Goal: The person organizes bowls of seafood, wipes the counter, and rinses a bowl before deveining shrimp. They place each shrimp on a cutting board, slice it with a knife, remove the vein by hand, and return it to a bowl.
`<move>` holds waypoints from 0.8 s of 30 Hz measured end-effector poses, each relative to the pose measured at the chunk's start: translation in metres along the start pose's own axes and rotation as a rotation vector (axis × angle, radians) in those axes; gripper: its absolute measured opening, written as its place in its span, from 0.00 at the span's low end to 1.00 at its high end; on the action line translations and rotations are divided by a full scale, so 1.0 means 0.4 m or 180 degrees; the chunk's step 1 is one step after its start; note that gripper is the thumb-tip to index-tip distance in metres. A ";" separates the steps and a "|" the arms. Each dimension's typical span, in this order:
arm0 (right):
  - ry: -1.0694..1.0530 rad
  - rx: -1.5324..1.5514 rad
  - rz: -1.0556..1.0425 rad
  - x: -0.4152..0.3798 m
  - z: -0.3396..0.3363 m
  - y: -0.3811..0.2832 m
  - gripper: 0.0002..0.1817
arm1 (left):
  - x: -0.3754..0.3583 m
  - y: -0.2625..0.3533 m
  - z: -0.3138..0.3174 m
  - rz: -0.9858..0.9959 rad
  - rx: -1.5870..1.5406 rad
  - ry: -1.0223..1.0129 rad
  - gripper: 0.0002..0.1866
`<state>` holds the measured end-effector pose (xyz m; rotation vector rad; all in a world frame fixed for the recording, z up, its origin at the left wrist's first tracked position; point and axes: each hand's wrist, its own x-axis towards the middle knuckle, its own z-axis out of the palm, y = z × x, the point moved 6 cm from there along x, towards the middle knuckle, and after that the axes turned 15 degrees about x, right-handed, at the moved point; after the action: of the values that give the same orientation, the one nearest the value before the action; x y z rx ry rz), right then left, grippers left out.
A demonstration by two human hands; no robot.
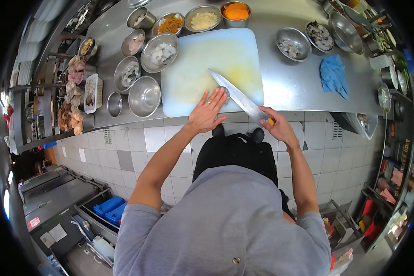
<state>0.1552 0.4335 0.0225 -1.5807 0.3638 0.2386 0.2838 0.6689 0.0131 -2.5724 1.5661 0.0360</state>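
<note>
My right hand (279, 125) is closed around the yellow handle of a large kitchen knife (244, 101). The blade lies low over the near right part of a white cutting board (202, 53), its tip pointing away and to the left. Flat on the board, my left hand (208, 112) has its fingers stretched out beside the blade. Its fingertips touch a small greyish piece (226, 95), which looks like a raw shrimp and is partly hidden by the fingers and knife.
Left of the board stand a bowl of peeled shrimp (163, 54) and an empty metal bowl (145, 96). Behind it are bowls of shredded orange food (170, 24), pale bits (204, 20) and orange paste (236, 11). A shrimp bowl (293, 44) and blue glove (334, 76) lie right.
</note>
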 end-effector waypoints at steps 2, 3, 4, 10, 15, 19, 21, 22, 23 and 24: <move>-0.0081 -0.0034 -0.0179 -0.007 -0.016 0.003 0.26 | 0.000 0.000 0.001 0.0012 0.0036 0.0000 0.46; -0.0116 -0.0052 -0.0262 -0.015 -0.025 0.003 0.25 | 0.001 0.000 0.002 0.0024 0.0067 0.0001 0.47; -0.0151 -0.0092 -0.0183 -0.024 -0.035 0.008 0.25 | 0.001 0.001 0.004 0.0039 0.0096 0.0002 0.47; -0.0264 -0.0297 0.0037 -0.088 -0.070 -0.001 0.25 | 0.003 0.000 0.007 0.0049 0.0135 -0.0114 0.48; -0.0157 -0.0232 0.0104 -0.144 -0.066 0.016 0.26 | 0.001 0.000 0.001 0.0054 0.0149 0.0031 0.46; -0.0083 -0.0284 0.0083 -0.197 -0.064 0.059 0.26 | 0.000 0.000 0.001 0.0024 0.0070 0.0078 0.44; -0.0011 -0.0246 0.0064 -0.231 -0.063 0.073 0.26 | 0.000 -0.002 -0.010 -0.0078 -0.0225 0.0303 0.40; 0.0028 -0.0229 0.0106 -0.251 -0.065 0.076 0.26 | 0.002 -0.003 -0.017 -0.0127 -0.0370 0.0420 0.38; 0.0070 -0.0215 0.0143 -0.269 -0.070 0.077 0.26 | 0.008 -0.013 -0.029 -0.0373 -0.0622 0.0677 0.35; 0.0115 -0.0196 0.0181 -0.286 -0.073 0.081 0.26 | 0.018 -0.019 -0.046 -0.0614 -0.0874 0.0931 0.32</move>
<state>0.0353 0.4136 0.0364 -1.6384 0.4334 0.2675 0.2930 0.6638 0.0316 -3.0524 1.4801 -0.1626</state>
